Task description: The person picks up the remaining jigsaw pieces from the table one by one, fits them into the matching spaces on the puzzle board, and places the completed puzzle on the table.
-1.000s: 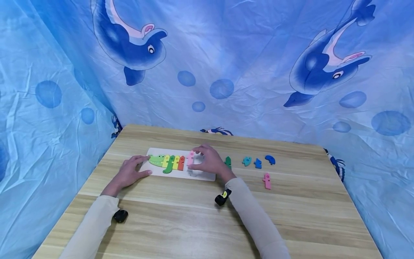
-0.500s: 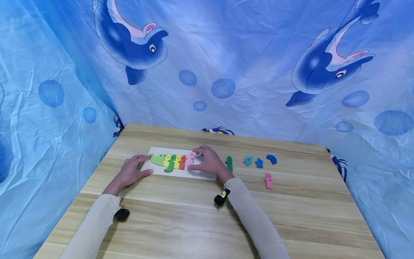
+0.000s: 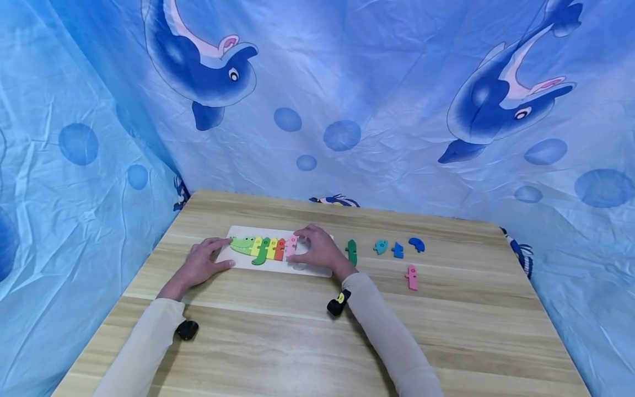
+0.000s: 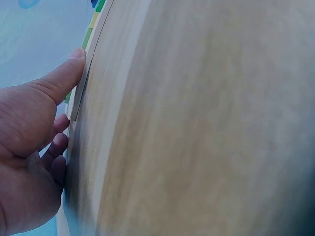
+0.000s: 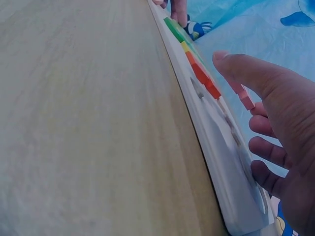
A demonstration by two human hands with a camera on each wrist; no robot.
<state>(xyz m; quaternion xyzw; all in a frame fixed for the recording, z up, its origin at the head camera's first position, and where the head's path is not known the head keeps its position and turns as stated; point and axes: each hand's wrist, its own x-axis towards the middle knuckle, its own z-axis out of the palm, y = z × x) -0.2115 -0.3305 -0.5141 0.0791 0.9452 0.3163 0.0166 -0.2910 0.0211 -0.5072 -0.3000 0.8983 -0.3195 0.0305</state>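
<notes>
In the head view a white puzzle board bears a green crocodile head and yellow, green and orange-red pieces in a row. At the board's left end rests my left hand, index fingertip by the snout and thumb on the near edge. My right hand pinches a pink puzzle piece between thumb and fingers, just right of the orange-red piece. In the right wrist view the pink puzzle piece stands slightly above the board, partly hidden by the thumb.
Right of the board lie a dark green piece, a teal piece, two blue pieces, one of them curved, and another pink piece. A blue dolphin-print cloth hangs behind the wooden table.
My right hand has shifted slightly left with the pink puzzle piece, closer to the orange-red one. My left hand stays in place on the board; the head view has shifted a little.
</notes>
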